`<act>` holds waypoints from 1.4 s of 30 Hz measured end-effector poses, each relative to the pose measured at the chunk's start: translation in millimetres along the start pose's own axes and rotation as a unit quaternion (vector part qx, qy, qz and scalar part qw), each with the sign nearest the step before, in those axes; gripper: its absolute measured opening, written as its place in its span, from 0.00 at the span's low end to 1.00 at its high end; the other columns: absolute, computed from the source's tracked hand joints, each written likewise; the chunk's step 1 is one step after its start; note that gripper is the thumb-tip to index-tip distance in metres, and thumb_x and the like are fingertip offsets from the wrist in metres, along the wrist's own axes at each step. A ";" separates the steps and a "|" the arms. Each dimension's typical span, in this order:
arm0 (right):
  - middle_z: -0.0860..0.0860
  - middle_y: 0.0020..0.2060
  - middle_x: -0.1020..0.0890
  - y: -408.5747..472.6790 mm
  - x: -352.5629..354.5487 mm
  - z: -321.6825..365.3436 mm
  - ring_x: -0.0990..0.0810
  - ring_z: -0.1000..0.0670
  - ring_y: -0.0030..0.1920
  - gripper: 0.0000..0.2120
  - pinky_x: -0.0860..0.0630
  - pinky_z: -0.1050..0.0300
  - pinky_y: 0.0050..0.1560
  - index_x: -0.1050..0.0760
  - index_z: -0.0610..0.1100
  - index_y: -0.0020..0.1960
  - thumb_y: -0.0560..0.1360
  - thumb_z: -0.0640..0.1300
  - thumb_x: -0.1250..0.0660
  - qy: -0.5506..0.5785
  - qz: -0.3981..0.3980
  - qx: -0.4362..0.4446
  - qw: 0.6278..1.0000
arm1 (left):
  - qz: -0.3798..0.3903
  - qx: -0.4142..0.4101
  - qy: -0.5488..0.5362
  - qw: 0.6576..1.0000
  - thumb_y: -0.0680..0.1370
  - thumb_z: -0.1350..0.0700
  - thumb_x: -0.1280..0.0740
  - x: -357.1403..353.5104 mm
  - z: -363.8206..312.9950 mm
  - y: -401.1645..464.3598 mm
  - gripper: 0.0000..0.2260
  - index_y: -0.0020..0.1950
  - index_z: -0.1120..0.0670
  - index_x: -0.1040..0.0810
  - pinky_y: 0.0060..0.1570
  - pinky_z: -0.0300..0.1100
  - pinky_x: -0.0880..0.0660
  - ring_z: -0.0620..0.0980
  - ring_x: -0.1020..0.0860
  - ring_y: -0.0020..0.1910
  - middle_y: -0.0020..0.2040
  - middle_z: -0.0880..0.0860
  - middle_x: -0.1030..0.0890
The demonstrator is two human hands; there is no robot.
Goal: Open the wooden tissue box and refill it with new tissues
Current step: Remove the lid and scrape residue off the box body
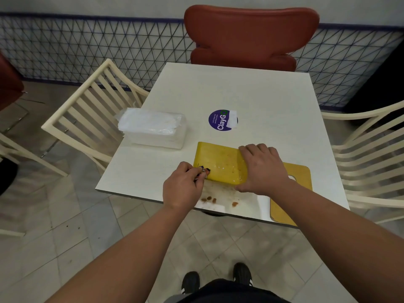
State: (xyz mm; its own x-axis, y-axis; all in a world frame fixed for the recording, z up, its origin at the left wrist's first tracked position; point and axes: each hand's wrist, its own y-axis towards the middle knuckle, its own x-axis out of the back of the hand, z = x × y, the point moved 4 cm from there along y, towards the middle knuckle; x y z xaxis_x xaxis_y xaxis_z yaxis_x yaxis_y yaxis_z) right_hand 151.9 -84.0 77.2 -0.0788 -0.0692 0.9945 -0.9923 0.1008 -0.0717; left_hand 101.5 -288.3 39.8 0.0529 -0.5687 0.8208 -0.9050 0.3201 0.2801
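- Wooden tissue box [220, 165] near the bench's [240, 95] front edge, gripped at its right end by the right hand [262, 169].
- Left hand [183, 184] pinching something small at the box's left corner; cannot tell what.
- Flat wooden panel [293, 193] at the front right corner, likely the removed lid.
- Pack of new tissues [153, 127] by the left edge, apparently unopened; refilling still to do.
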 end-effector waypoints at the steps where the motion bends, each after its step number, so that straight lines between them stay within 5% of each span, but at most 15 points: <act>1: 0.51 0.66 0.30 1.2 -0.5 0.5 0.32 0.46 0.63 0.50 0.36 0.49 0.62 0.40 0.47 0.73 0.59 0.69 0.30 0.001 0.003 -0.002 1.000 | 0.001 -0.003 0.000 1.000 0.76 0.50 0.31 -0.1 0.1 0.1 0.07 0.50 0.49 0.16 0.28 0.37 0.30 0.47 0.24 0.32 0.43 0.46 0.25; 6: 0.51 0.66 0.30 8.2 0.3 1.6 0.32 0.46 0.63 0.49 0.36 0.51 0.62 0.41 0.48 0.74 0.60 0.67 0.29 0.010 0.024 -0.009 1.000 | 0.021 -0.049 0.012 0.999 0.76 0.49 0.31 -0.3 -3.2 8.4 0.07 0.49 0.49 0.16 0.30 0.37 0.31 0.48 0.23 0.34 0.43 0.46 0.24; 12: 0.52 0.65 0.29 11.7 8.1 3.4 0.32 0.47 0.63 0.49 0.34 0.50 0.59 0.40 0.49 0.73 0.59 0.69 0.27 -0.006 0.046 -0.017 0.999 | 0.034 0.012 0.016 0.999 0.79 0.45 0.37 6.9 3.2 46.9 0.11 0.53 0.46 0.17 0.36 0.40 0.28 0.47 0.23 0.41 0.46 0.45 0.26; 18: 0.52 0.65 0.29 9.1 9.2 5.9 0.32 0.47 0.63 0.50 0.34 0.50 0.59 0.40 0.50 0.73 0.59 0.70 0.27 -0.003 0.055 -0.021 0.998 | 0.043 -0.150 0.025 0.987 0.76 0.45 0.35 0.2 -15.7 10.1 0.10 0.45 0.46 0.16 0.27 0.37 0.31 0.50 0.23 0.33 0.41 0.47 0.24; 25: 0.53 0.66 0.30 7.2 8.9 4.8 0.32 0.47 0.63 0.50 0.35 0.50 0.59 0.41 0.51 0.74 0.59 0.70 0.27 0.007 0.053 -0.019 0.998 | 0.061 -0.080 0.078 0.992 0.79 0.44 0.39 4.1 -24.0 82.4 0.12 0.55 0.45 0.17 0.38 0.40 0.32 0.49 0.23 0.45 0.50 0.47 0.25; 32: 0.54 0.67 0.31 6.6 6.8 3.9 0.33 0.47 0.63 0.50 0.35 0.50 0.60 0.42 0.51 0.74 0.60 0.70 0.28 0.013 0.049 -0.019 0.999 | 0.137 -0.228 0.084 0.960 0.79 0.43 0.39 -2.5 -40.9 52.2 0.13 0.53 0.46 0.17 0.35 0.39 0.36 0.51 0.22 0.44 0.49 0.48 0.24; 42: 0.54 0.66 0.30 4.2 4.9 2.8 0.33 0.47 0.63 0.51 0.36 0.50 0.60 0.42 0.52 0.74 0.59 0.70 0.28 0.020 0.045 -0.017 0.999 | 0.111 -0.140 0.101 0.979 0.79 0.44 0.40 -5.0 -51.7 87.0 0.13 0.55 0.46 0.18 0.38 0.40 0.30 0.48 0.23 0.46 0.51 0.46 0.24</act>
State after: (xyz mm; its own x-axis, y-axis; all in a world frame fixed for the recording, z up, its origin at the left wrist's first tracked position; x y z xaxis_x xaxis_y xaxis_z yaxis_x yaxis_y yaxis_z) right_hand 147.1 -86.7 81.5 -0.1638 -0.0195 0.9863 -0.9774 0.1385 -0.1596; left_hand 44.3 -218.4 85.8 -0.0246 -0.3100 0.9504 -0.7540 0.6300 0.1860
